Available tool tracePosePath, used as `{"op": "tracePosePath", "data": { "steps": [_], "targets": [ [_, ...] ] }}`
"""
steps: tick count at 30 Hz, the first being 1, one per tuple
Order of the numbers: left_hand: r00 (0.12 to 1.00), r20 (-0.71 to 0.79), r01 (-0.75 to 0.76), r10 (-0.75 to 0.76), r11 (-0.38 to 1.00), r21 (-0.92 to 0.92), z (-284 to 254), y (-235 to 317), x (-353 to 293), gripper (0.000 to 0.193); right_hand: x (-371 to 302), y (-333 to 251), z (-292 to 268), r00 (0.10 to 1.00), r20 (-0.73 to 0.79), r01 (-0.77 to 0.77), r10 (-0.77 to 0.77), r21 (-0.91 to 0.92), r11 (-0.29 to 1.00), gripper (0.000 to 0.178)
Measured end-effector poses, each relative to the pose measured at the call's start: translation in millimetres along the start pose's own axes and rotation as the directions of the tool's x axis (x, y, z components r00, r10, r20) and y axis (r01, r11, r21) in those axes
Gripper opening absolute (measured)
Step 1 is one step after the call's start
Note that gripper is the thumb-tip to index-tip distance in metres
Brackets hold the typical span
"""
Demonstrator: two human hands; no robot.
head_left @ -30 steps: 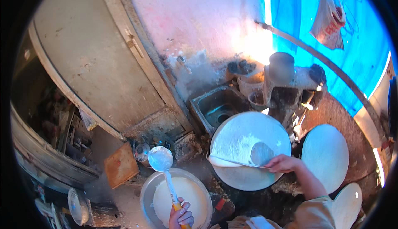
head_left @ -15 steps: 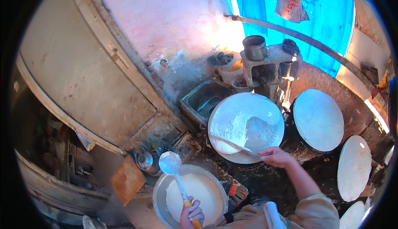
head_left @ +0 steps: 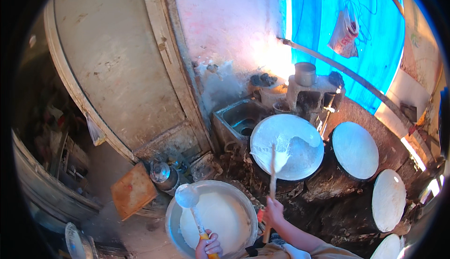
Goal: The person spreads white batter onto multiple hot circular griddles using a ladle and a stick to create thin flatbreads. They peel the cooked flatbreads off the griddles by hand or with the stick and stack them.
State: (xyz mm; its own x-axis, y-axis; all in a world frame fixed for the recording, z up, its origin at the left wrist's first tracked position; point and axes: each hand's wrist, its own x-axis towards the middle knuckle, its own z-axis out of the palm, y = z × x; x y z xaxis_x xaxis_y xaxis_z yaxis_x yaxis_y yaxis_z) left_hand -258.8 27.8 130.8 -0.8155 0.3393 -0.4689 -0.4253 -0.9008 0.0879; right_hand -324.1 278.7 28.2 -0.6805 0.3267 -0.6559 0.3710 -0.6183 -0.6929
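My left hand (head_left: 209, 246) is closed round the yellow handle of a ladle (head_left: 187, 196). The ladle's bowl, coated white, is raised over a large metal basin (head_left: 169, 221) of creamy white batter (head_left: 220, 226). Closed on a long flat stick (head_left: 273, 177), my right hand (head_left: 273, 212) is to the right of the basin. The stick's far end reaches over the near left part of a round griddle (head_left: 307, 165). White batter (head_left: 280, 159) lies around that end, with ragged streaks on the griddle; a smoother patch shows on its right.
More round pale griddle tops (head_left: 355, 150) stand to the right. A metal sink (head_left: 239, 118) is behind the griddle, beside a block stand bearing a metal pot (head_left: 305, 74). Left of the basin are a metal kettle-like vessel (head_left: 164, 177) and a tilted brown board (head_left: 133, 191).
My right hand has moved left and nearer me, swinging the stick from slanting across the griddle's near edge to pointing away from me. The ladle stays raised over the basin. My view has shifted.
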Motion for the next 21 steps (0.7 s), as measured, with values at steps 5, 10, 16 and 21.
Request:
{"op": "tracePosePath", "data": {
  "steps": [5,10,16,21],
  "targets": [
    [1.0,-0.013,0.009,-0.008,0.999,0.052,-4.8,7.9,1.6,0.022,20.0,18.2,-17.3,0.918,-0.265,0.282,-0.294,-0.082,0.956,0.017],
    [0.989,0.079,0.131,-0.121,0.984,-0.123,5.9,-3.5,16.0,0.021,19.3,21.0,39.2,0.936,0.015,0.332,-0.352,-0.375,0.866,0.027],
    [0.977,0.125,0.197,-0.174,0.959,-0.204,-2.1,5.8,10.0,0.02,-5.6,-19.2,-54.7,0.981,-0.122,0.091,-0.149,-0.387,0.918,0.022],
    [0.964,0.142,0.25,-0.224,0.947,-0.2,1.1,-2.7,21.8,0.019,11.3,-21.4,-61.0,0.892,-0.235,0.302,-0.386,-0.324,0.897,0.025]
  ]
}}
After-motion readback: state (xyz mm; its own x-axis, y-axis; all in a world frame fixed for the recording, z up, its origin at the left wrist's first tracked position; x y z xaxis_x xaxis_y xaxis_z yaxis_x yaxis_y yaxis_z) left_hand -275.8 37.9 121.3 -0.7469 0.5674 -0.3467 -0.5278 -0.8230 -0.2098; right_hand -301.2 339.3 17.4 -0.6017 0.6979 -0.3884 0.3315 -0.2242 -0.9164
